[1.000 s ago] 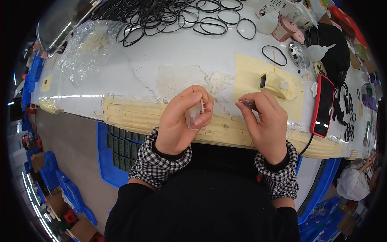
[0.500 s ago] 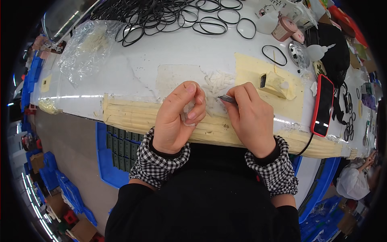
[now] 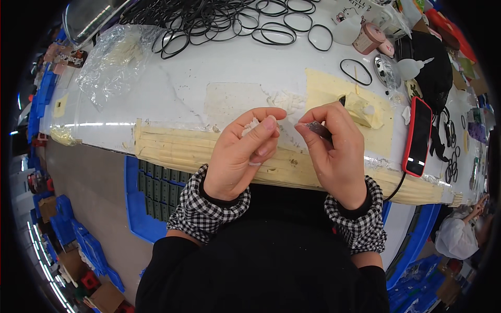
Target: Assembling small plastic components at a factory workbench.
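Note:
My left hand (image 3: 235, 154) is curled with thumb and fingers together, and a crumpled white piece like tissue (image 3: 251, 126) shows between them. Opposite it, my right hand (image 3: 342, 156) pinches a thin, dark grey blade-like piece (image 3: 320, 130) between thumb and fingers. A small gap separates the two hands, both held over the front edge of the table. Just beyond them lies a heap of white shreds (image 3: 288, 100). Part of what each hand holds is hidden by the fingers.
Tan tape (image 3: 172, 143) covers the table's front edge. A taped block (image 3: 364, 110) stands on a yellow sheet (image 3: 326, 83), beside a red-cased phone (image 3: 419, 135). Black rubber rings (image 3: 209, 26) pile at the back, near a clear plastic bag (image 3: 112, 68). Blue crates (image 3: 133, 208) sit below.
Both hands have shifted a little to the right. The dark piece has turned in my right hand, its tip no longer pointing left. My left thumb and fingers have drawn closer together.

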Action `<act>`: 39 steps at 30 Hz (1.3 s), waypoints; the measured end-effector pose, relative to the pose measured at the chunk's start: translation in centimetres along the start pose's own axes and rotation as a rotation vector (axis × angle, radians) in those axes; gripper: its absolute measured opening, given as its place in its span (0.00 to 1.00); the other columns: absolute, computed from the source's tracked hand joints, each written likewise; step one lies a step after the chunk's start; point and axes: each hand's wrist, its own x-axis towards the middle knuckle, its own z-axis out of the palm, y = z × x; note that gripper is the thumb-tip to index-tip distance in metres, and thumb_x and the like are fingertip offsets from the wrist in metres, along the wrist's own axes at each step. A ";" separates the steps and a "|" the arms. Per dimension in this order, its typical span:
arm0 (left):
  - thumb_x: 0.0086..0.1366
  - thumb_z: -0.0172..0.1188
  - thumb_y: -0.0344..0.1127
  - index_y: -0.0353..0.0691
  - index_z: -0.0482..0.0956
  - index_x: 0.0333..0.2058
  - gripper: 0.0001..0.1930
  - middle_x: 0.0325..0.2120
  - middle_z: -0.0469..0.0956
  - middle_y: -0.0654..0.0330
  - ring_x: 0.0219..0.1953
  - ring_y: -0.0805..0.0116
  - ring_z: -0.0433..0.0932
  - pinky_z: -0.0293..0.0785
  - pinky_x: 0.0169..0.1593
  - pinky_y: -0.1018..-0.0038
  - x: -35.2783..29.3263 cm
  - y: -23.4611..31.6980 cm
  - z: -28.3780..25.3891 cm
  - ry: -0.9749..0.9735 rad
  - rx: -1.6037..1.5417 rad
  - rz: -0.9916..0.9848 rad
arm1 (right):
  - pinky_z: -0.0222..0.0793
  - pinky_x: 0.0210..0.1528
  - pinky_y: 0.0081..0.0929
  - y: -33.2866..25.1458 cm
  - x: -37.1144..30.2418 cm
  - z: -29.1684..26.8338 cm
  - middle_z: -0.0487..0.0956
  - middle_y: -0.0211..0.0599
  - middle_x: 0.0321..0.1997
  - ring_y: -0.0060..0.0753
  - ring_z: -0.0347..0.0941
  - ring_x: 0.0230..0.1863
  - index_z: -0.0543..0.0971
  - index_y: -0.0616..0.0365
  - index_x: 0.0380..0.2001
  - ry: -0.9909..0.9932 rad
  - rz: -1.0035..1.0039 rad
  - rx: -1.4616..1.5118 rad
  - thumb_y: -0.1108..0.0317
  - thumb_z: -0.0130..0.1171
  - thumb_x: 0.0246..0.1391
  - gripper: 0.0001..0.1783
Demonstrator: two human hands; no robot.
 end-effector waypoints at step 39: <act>0.69 0.47 0.37 0.38 0.67 0.35 0.08 0.21 0.64 0.70 0.20 0.85 0.56 0.52 0.24 0.87 0.5 -1.0 0.2 -0.212 -0.214 -0.192 | 0.62 0.19 0.29 -0.3 -0.3 -0.8 0.66 0.31 0.17 0.34 0.68 0.18 0.71 0.52 0.25 -0.102 -0.155 -0.351 0.52 0.59 0.48 0.16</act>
